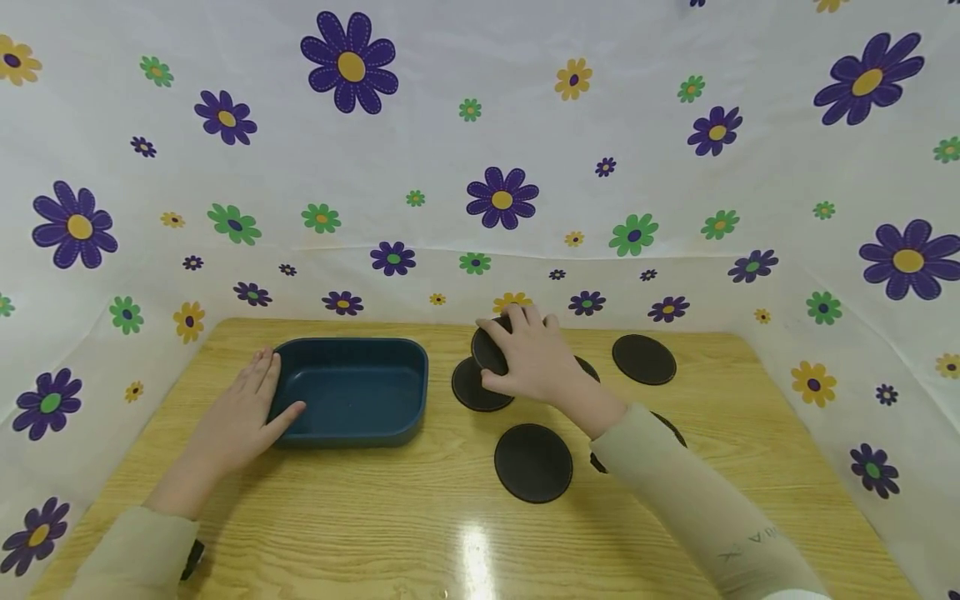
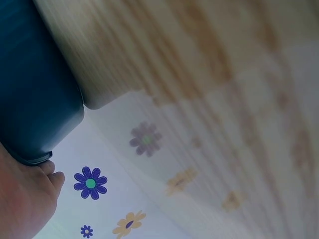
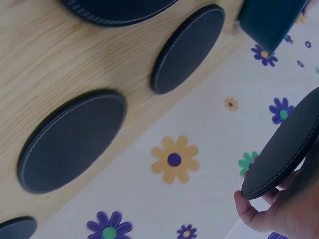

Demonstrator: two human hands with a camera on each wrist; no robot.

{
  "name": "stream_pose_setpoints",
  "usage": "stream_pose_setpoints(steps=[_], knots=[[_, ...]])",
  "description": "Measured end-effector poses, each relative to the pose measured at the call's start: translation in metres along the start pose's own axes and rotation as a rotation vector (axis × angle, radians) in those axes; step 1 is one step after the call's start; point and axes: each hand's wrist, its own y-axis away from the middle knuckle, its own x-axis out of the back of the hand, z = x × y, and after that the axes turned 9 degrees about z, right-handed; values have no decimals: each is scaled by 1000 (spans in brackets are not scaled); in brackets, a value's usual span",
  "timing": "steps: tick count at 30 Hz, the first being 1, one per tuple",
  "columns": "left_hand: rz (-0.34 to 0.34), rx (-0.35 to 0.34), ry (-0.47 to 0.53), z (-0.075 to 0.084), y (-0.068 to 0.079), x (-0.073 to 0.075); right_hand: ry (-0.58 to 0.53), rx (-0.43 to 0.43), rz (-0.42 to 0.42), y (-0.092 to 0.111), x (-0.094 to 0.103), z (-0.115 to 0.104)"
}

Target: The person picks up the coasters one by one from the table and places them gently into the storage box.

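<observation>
My right hand (image 1: 534,354) grips a round black coaster (image 1: 489,346) by its edge, tilted up above the table. In the right wrist view, pale stitching runs along the rim of this held coaster (image 3: 284,147). Just below it lies another black coaster (image 1: 480,390), partly covered. A dark blue rectangular bin (image 1: 352,440) stands on the left part of the table. My left hand (image 1: 238,417) rests against the bin's left side, fingers fairly straight and the thumb at the front left corner. Only part of that hand (image 2: 30,199) shows in the left wrist view.
Flat on the wooden table (image 1: 360,517) lie more black coasters: one at front centre (image 1: 533,463), one at back right (image 1: 644,360), and others partly hidden by my right hand and sleeve. White flower-printed cloth (image 1: 420,167) encloses the back and sides.
</observation>
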Motion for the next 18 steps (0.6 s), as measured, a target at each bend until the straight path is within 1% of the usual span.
stream_pose_setpoints(steps=[4,8,13,18], knots=[[3,-1,-2,0,1,0,7,41,19,-11,-5,-16],[3,-1,0,2,1,2,-21,72,22,-20,-10,-32],[2,-6,0,3,1,3,-43,107,-4,-29,-16,-51],[2,-9,-6,1,0,1,-42,130,-20,-38,-18,-70]])
